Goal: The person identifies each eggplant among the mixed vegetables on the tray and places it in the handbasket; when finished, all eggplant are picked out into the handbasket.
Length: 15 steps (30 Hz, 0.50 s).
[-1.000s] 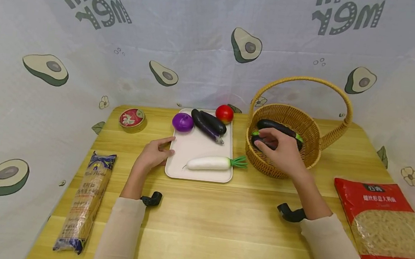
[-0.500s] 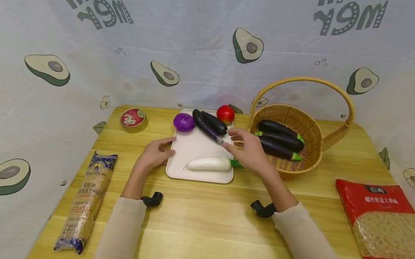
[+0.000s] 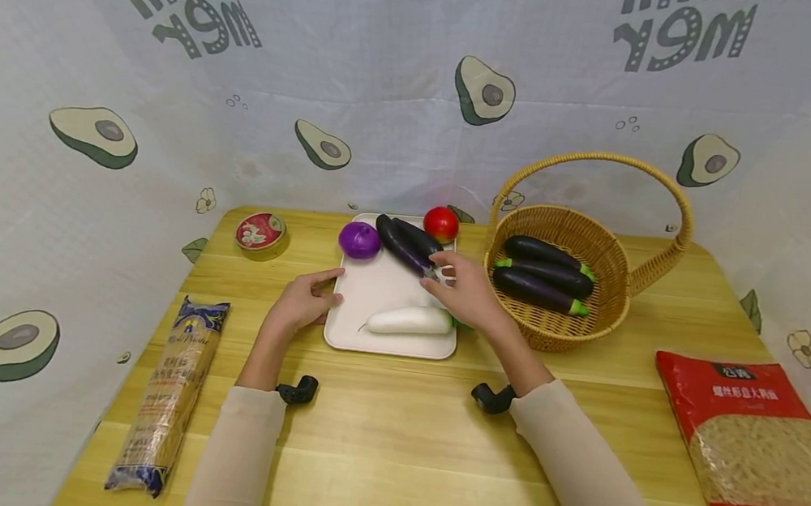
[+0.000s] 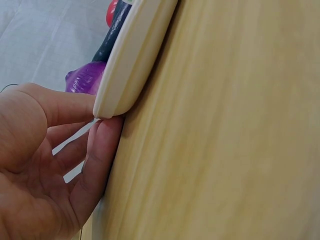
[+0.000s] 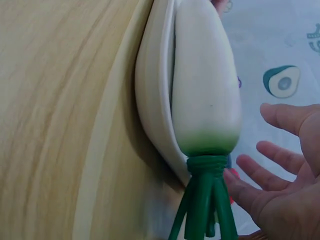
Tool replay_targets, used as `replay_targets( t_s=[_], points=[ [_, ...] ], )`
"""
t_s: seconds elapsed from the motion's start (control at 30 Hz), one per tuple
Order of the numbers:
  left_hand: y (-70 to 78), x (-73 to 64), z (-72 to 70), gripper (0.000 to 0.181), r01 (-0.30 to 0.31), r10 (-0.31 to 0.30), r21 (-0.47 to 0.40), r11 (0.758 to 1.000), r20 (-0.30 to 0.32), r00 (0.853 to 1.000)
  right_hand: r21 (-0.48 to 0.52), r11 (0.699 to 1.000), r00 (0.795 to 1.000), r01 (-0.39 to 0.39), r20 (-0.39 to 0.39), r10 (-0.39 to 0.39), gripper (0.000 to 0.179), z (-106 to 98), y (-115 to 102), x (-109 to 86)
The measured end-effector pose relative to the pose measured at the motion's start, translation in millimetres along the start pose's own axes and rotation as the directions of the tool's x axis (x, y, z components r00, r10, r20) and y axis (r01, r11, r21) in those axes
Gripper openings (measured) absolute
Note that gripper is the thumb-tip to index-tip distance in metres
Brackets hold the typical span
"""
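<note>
At the left edge of a white tray [image 3: 366,286], my left hand [image 3: 301,300] holds the rim, its thumb and a finger on either side of the tray edge [image 4: 115,90] in the left wrist view. My right hand [image 3: 465,291] hovers at the tray's right side, by the stem end of a dark eggplant [image 3: 400,244]; its fingers [image 5: 262,172] are spread in the right wrist view. A second eggplant [image 3: 418,236] lies alongside. Also on the tray are a purple onion [image 3: 359,240], a tomato [image 3: 441,224] and a white radish [image 3: 409,320], its green leaves [image 5: 205,200] partly covered in the head view.
A wicker basket [image 3: 616,310] with a tall handle holds three eggplants [image 3: 541,290] on the right. A red pasta bag [image 3: 744,391] lies at far right. At left are a long pasta packet [image 3: 168,393] and a round tin [image 3: 260,235]. A patterned cloth hangs behind.
My right hand has let go of an eggplant in the basket and moved left, out of the basket to the tray's right side. The left hand stays at the tray's edge.
</note>
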<state>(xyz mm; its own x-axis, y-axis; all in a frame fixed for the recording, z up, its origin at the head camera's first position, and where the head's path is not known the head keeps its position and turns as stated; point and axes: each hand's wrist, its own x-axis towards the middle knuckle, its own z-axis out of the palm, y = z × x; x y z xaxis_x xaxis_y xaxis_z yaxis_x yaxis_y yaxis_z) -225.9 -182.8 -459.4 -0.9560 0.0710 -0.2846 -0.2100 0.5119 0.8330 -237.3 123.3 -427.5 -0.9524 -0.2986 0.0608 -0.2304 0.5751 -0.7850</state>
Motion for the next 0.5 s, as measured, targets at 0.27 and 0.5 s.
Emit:
replay_targets(
  t_s=[0.27, 0.5],
  points=[
    [-0.6, -1.2, -0.2, 0.057, -0.002, 0.002, -0.006, 1.000, 0.007, 1.000, -0.046, 0.999, 1.000, 0.009, 0.001, -0.009, 0.047, 9, 4, 11.0],
    [-0.3, -0.6, -0.3, 0.057, -0.009, 0.009, -0.005, 1.000, 0.000, 1.000, -0.092, 0.996, 1.000, -0.010, -0.022, 0.008, 0.045, 19, 5, 21.5]
  ],
)
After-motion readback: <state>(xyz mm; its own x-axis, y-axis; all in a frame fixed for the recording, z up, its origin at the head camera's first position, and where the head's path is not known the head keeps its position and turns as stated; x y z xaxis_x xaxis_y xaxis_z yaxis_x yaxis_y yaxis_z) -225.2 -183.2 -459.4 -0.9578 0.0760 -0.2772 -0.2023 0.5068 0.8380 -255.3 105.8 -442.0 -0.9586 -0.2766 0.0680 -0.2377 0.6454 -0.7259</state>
